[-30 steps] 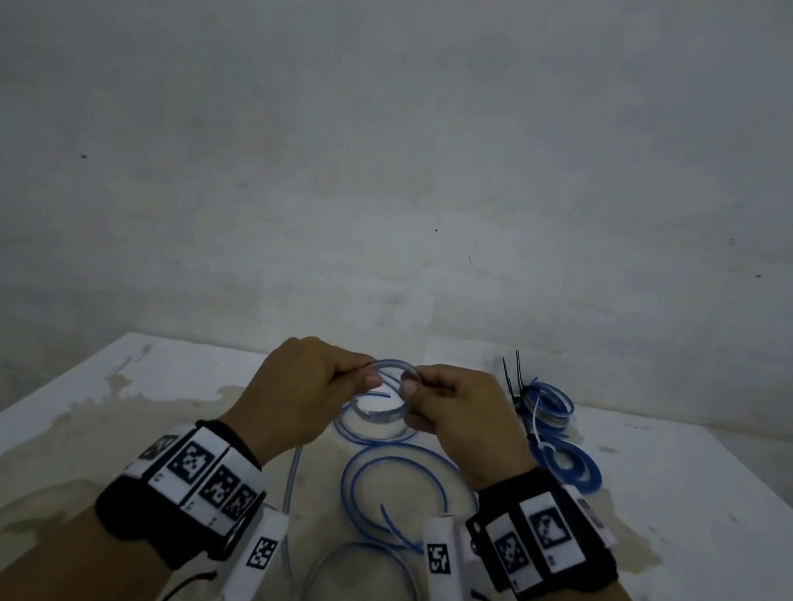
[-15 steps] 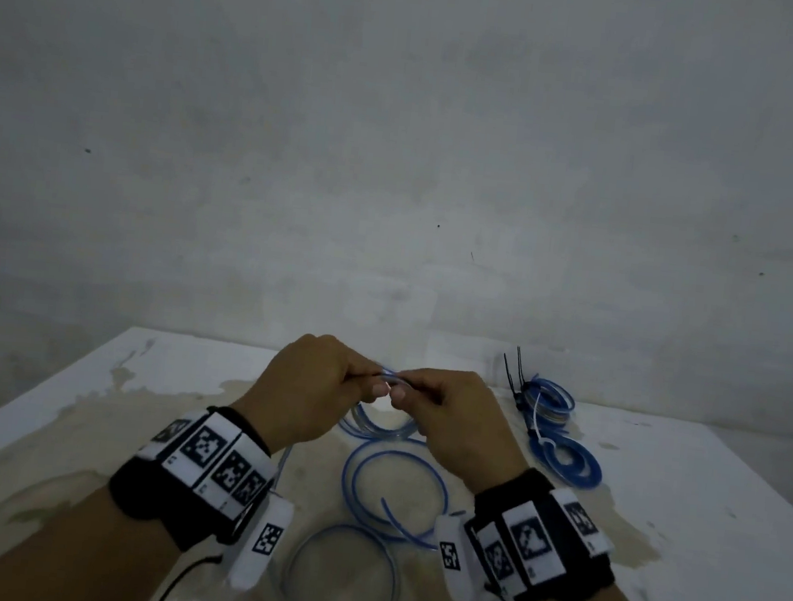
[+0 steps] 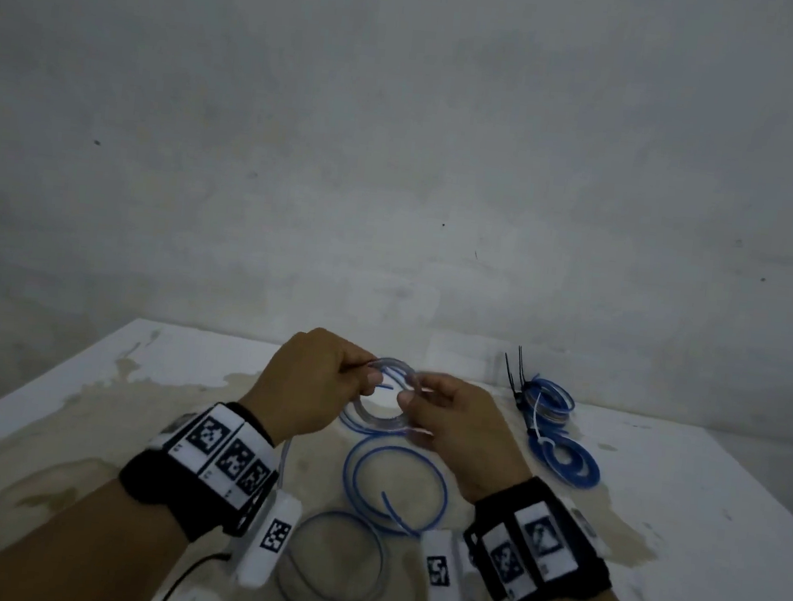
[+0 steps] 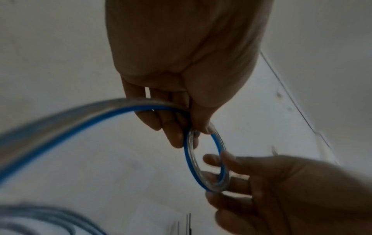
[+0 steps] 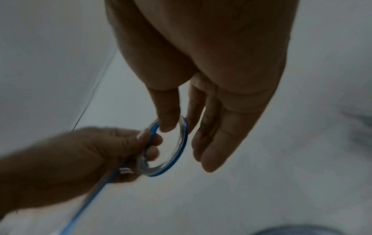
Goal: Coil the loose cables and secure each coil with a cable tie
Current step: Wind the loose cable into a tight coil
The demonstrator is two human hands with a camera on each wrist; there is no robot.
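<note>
One small coil (image 3: 382,398) of clear, blue-striped cable hangs above the table (image 3: 85,396) centre, the left hand (image 3: 311,384) pinching it at nine o'clock and the right hand (image 3: 450,422) at three. Its springy loops likely burst open if either pinch slackens. The loose tail (image 3: 393,489) at six o'clock could snag, and the cable ties (image 3: 513,377) lie far off at two o'clock.

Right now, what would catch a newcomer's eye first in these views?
Both hands meet above the stained white table: the left hand and right hand pinch a small coil of clear, blue-striped cable, its loose loops lying below. At the far right lie two blue cable coils already tied, with black cable ties sticking up.
</note>
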